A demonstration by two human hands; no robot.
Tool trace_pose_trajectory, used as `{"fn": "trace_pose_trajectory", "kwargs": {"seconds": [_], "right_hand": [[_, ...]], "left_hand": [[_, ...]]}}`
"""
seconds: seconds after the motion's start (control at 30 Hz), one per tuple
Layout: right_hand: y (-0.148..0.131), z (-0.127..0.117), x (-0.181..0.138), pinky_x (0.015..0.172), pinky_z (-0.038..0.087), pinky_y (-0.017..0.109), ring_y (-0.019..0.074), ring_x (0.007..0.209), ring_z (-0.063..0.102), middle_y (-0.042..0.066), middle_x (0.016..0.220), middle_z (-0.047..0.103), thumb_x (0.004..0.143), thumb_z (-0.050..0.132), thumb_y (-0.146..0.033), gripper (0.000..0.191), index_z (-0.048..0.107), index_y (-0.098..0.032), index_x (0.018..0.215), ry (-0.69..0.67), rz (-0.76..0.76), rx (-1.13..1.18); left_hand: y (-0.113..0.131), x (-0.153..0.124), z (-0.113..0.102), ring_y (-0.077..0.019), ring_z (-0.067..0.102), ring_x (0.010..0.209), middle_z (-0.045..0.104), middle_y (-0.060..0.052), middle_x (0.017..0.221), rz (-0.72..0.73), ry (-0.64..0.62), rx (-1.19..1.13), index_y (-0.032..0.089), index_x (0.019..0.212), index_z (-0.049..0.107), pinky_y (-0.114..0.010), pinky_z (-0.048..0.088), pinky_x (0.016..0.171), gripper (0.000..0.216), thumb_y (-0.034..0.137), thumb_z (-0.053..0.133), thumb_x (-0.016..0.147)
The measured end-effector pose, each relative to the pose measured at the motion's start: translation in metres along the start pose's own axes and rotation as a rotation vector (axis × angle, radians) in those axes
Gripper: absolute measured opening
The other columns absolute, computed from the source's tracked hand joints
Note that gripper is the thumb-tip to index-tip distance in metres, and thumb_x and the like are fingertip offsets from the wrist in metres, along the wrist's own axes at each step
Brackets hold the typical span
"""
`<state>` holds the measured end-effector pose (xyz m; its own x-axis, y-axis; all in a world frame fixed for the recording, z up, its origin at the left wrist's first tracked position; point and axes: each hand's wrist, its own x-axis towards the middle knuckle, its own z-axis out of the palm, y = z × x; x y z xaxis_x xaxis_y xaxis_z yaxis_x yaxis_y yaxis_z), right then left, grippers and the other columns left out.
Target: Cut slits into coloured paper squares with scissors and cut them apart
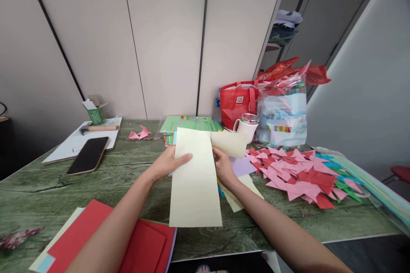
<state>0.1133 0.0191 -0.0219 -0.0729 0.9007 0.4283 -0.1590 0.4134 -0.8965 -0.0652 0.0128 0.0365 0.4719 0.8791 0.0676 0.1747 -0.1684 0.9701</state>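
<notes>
My left hand [169, 163] is closed on a long cream sheet of paper [196, 192], its thumb lying flat across the front. The sheet is held up over the table with its long side towards me. My right hand [222, 165] pinches a second cream flap of paper [229, 144] beside the sheet's upper right edge. Whether the flap and the sheet are still joined at the top I cannot tell. Below my right hand lie a lilac sheet [241, 166] and loose cream pieces [238, 198], partly hidden by my forearm.
Red paper [85, 232] lies under my left forearm. Pink and red folded paper pieces [297, 175] are heaped at the right. Behind stand a white mug [247, 130], a red bag [235, 104] and a filled plastic bag [282, 117]. A phone [89, 155] and hammer [101, 128] lie left.
</notes>
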Motion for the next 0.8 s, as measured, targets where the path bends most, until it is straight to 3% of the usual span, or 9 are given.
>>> {"fn": "trace_pose_trajectory", "kwargs": {"seconds": [0.8], "right_hand": [[-0.0035, 0.0019, -0.0002, 0.065, 0.05, 0.032, 0.021, 0.08, 0.061, 0.005, 0.087, 0.066, 0.065, 0.057, -0.021, 0.03, 0.06, -0.016, 0.094, 0.013, 0.015, -0.009]], "left_hand": [[0.0018, -0.001, 0.0005, -0.0202, 0.06, 0.072, 0.065, -0.009, 0.089, -0.004, 0.012, 0.028, 0.012, 0.096, 0.056, -0.029, 0.047, 0.059, 0.041, 0.043, 0.057, 0.069]]}}
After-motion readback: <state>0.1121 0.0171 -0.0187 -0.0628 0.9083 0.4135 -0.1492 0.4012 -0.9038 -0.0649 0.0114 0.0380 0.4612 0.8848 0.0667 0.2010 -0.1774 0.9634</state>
